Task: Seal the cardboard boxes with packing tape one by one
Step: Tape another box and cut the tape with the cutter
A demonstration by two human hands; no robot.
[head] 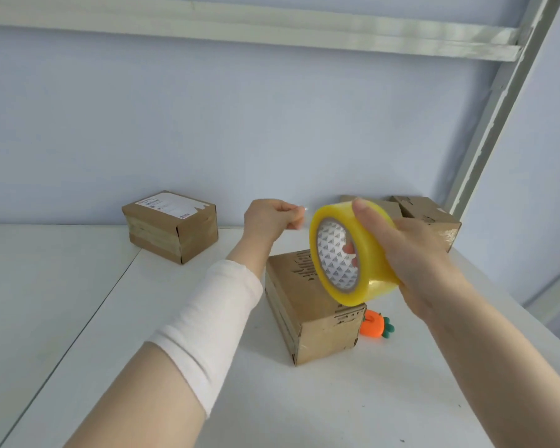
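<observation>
Above the box (314, 305), right hand (411, 253) grips the light, stiff tape roll (346, 253) through its core; left hand (269, 218) pinches its sticky, flimsy end.

This looks like a small parcel-packing corner in a plain room. A white worktop (78, 302) stands against a bare pale blue wall (207, 124), with a white metal shelf rail (272, 30) overhead and a slanting white post (498, 108) at the right. Brown cardboard boxes (314, 318) sit on it, one bearing a printed shipping label (167, 205), and there is a roll of packing tape (372, 266) besides.
</observation>
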